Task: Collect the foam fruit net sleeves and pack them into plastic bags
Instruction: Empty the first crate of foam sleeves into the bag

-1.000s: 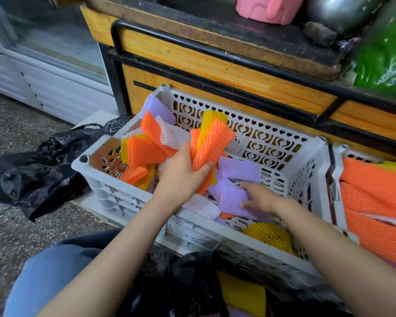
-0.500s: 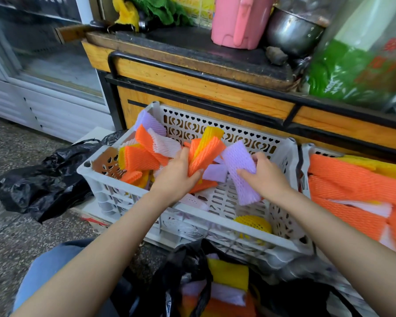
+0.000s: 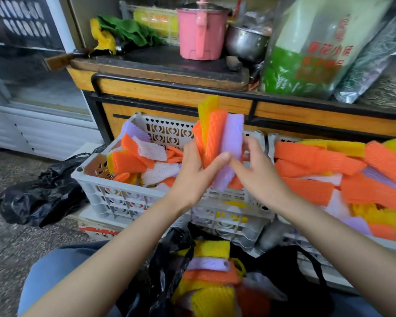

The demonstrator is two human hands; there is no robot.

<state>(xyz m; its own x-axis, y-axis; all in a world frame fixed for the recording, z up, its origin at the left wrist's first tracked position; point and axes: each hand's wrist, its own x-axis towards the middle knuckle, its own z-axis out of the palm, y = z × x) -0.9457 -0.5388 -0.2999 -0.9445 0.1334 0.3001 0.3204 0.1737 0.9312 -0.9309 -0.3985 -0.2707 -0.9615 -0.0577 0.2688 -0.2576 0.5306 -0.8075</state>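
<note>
**Soft nets in a fist**

The left hand [image 3: 192,177] squeezes a bunch of bumpy foam sleeves [image 3: 217,133], orange, yellow and purple, above a white holey crate [image 3: 124,197] of sleeves. The right hand [image 3: 258,177] touches the bunch, its grip too blurry to tell. A black bag [image 3: 165,271] below holds more.

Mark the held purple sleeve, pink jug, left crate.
purple sleeve [image 3: 232,136], head view, upper half.
pink jug [image 3: 200,37], head view, middle of body.
left crate [image 3: 114,197], head view, front wall.
</note>
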